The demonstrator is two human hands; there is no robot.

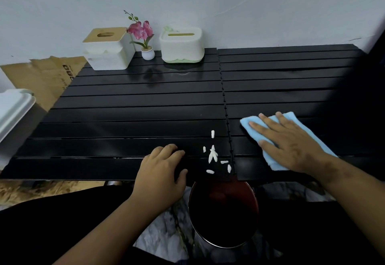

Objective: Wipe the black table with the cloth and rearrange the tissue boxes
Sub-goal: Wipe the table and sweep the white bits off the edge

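The black slatted table [133, 97] fills the middle of the view. My right hand [291, 141] lies flat, fingers spread, on a light blue cloth [310, 135] at the table's front right. My left hand [160, 171] rests with curled fingers on the front edge, holding nothing. Several small white scraps [212, 156] lie between my hands near the front edge. At the back left stand a white tissue box with a wooden lid [108, 49] and a cream tissue box with a green base [182, 45].
A small pot of pink flowers [145, 37] stands between the two tissue boxes. A dark round bin [223, 212] sits on the floor just below the scraps. Cardboard [43, 75] leans at the left, with a white lidded container [12, 114] beside the table.
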